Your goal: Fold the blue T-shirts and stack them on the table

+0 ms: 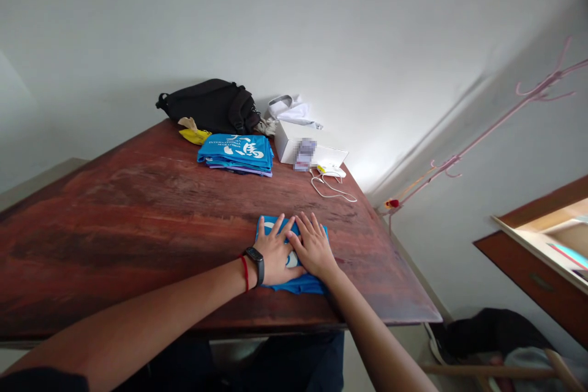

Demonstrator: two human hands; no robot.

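Note:
A folded blue cloth (301, 284) with white print lies on the brown wooden table (138, 214) close to the front edge. Flat on its left part rests my left hand (274, 252), fingers spread, with a black watch and a red string at the wrist. My right hand (316, 247) presses on the right part, fingers stretched out, its thumb touching the left hand's fingers. Both palms hide much of the cloth and its print. Farther back sits a stack of folded blue cloths (236, 152) with white lettering, which neither hand touches.
Along the wall are a black bag (211, 107), a yellow item (195, 135), a white box (288, 138) and white fabric (294, 110). A white cable (331, 193) lies before the box. A pink rack (482, 138) stands right of the table.

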